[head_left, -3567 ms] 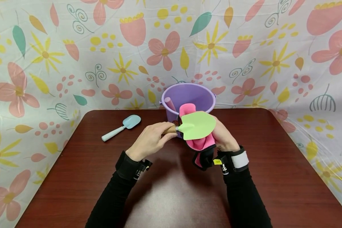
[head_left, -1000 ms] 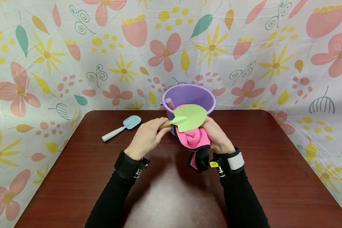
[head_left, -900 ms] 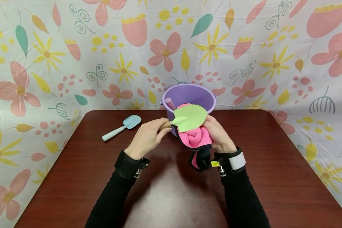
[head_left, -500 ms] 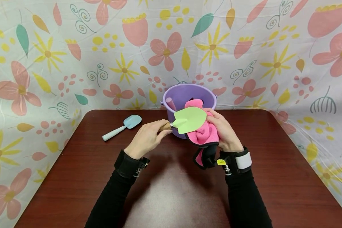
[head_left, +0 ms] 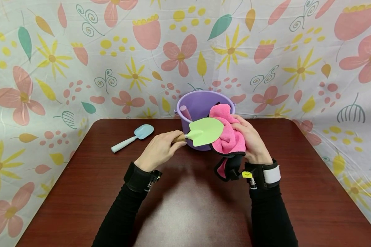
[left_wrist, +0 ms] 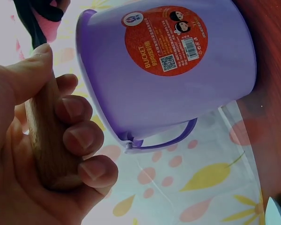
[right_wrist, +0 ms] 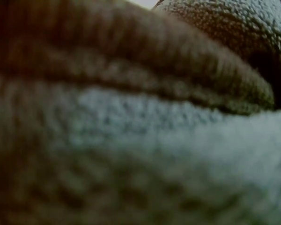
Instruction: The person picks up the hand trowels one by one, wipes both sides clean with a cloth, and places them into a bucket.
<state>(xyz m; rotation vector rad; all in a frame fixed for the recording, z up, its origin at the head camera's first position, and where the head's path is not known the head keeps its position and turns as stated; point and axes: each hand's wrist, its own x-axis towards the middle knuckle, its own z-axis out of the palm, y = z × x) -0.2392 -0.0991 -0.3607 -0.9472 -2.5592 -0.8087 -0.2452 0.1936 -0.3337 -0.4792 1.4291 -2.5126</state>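
My left hand (head_left: 160, 151) grips the wooden handle (left_wrist: 56, 136) of a hand trowel, fingers curled round it in the left wrist view. The trowel's light green blade (head_left: 205, 131) points right, in front of the bucket. My right hand (head_left: 251, 142) holds a bunched pink cloth (head_left: 227, 135) with black edging, right beside the blade and partly behind it. A black-edged end of the cloth hangs below that hand. Blurred fabric (right_wrist: 178, 126) fills nearly all of the right wrist view, hiding the right fingers there.
Behind the hands stands a purple bucket (head_left: 201, 103) with a round red label (left_wrist: 166, 41). A pink rod-like handle (head_left: 184, 111) sticks up inside it. Left of it, a small light blue trowel (head_left: 143, 131) lies on the brown table (head_left: 96, 195). Floral fabric (head_left: 89, 61) hangs behind.
Over the last second the right hand has drawn the pink cloth rightward from behind the green blade. The left hand and trowel, slightly left of where they were earliest, have barely moved since.
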